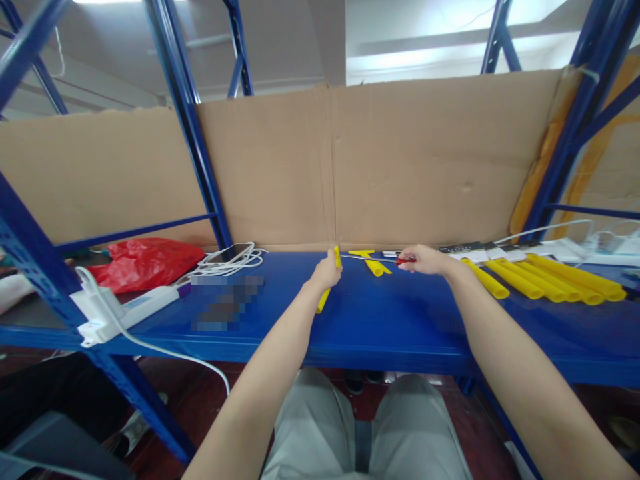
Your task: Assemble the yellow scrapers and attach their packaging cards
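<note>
My left hand (327, 270) is closed round a yellow plastic piece (323, 301) that pokes out above and below the fingers. In my right hand (423, 259) is a screwdriver (404, 261) with a red handle, held level. Its thin metal shaft points left, and the tip is close to the upper part of the yellow piece; whether it touches cannot be made out. Between the hands, a T-shaped yellow piece (373, 263) lies on the blue shelf (390, 320), just behind the screwdriver shaft.
Several yellow tubes (550, 280) lie in a row at right beside white power strips (575, 250). At left are a red plastic bag (150, 261), a white power strip (145, 305) and coiled white cable (230, 261). A cardboard panel (425, 160) and blue posts (193, 127) bound the shelf.
</note>
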`<state>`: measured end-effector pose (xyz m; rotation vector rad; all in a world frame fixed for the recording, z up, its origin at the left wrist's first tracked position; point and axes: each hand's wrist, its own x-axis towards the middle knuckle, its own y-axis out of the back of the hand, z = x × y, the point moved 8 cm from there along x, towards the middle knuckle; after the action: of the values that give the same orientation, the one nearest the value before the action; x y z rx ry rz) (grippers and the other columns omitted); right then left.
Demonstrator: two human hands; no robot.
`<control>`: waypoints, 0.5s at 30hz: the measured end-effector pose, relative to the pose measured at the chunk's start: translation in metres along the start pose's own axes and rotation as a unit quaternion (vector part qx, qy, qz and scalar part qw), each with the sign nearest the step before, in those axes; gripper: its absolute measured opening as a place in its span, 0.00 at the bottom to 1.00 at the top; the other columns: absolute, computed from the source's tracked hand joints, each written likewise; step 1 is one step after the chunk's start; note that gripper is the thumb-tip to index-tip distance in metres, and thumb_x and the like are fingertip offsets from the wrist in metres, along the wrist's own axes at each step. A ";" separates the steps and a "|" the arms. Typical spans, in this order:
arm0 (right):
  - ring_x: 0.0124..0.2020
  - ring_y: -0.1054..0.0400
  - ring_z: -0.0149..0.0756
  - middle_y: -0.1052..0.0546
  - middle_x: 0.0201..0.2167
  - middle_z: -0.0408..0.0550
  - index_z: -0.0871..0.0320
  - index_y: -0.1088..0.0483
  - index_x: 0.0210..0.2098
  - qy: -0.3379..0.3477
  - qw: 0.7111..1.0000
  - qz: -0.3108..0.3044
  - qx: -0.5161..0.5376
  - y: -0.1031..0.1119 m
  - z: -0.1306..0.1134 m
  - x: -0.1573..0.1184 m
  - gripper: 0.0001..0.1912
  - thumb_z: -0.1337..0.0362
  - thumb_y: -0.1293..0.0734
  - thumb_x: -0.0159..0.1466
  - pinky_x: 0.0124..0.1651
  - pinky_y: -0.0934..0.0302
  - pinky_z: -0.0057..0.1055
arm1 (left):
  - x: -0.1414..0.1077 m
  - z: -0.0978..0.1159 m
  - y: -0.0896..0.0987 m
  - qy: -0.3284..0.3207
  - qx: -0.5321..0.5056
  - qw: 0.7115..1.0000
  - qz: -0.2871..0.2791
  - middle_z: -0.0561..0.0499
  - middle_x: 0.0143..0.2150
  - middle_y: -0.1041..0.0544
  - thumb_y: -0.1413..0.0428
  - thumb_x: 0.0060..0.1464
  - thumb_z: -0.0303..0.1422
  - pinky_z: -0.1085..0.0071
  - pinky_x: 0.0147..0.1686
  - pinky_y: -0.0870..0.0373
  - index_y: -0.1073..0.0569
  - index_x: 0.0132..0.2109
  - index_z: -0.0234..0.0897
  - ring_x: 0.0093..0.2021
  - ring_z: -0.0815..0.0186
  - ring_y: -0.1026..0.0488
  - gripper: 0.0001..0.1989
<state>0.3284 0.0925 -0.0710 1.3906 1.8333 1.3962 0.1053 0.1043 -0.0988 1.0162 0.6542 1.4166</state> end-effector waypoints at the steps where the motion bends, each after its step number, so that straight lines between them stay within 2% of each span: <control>1: 0.27 0.32 0.36 0.25 0.24 0.48 0.58 0.30 0.28 0.004 1.000 0.000 -0.005 0.000 -0.001 0.000 0.08 0.60 0.36 0.55 0.33 0.40 0.31 | 0.000 0.000 0.000 0.001 0.001 1.000 0.000 0.33 0.51 0.27 0.50 0.59 0.28 0.67 0.41 0.30 0.45 0.56 0.32 0.41 0.59 0.23 0.20; 6: 0.30 0.32 0.36 0.24 0.28 0.49 0.58 0.32 0.28 -0.016 0.999 0.026 -0.039 -0.003 -0.003 0.003 0.05 0.63 0.34 0.54 0.33 0.41 0.29 | 0.002 -0.002 0.000 0.005 0.004 1.000 0.001 0.33 0.50 0.26 0.50 0.59 0.28 0.66 0.42 0.30 0.45 0.56 0.30 0.42 0.58 0.23 0.20; 10: 0.29 0.33 0.35 0.24 0.30 0.48 0.57 0.35 0.31 -0.025 0.991 0.084 -0.097 0.001 -0.007 0.003 0.09 0.65 0.31 0.51 0.30 0.44 0.27 | 0.001 -0.004 0.001 0.018 0.003 1.000 0.005 0.33 0.50 0.26 0.50 0.59 0.28 0.66 0.42 0.30 0.45 0.56 0.31 0.43 0.58 0.23 0.19; 15: 0.28 0.32 0.35 0.24 0.29 0.48 0.56 0.33 0.31 -0.014 0.982 0.112 -0.151 0.006 -0.011 0.002 0.07 0.62 0.32 0.54 0.29 0.45 0.28 | 0.000 -0.004 0.002 0.024 -0.004 1.000 0.004 0.32 0.51 0.27 0.50 0.59 0.28 0.66 0.41 0.30 0.45 0.55 0.31 0.43 0.57 0.23 0.19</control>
<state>0.3217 0.0894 -0.0608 1.4783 1.4064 1.6758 0.1007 0.1044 -0.0985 0.9807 0.6796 1.4536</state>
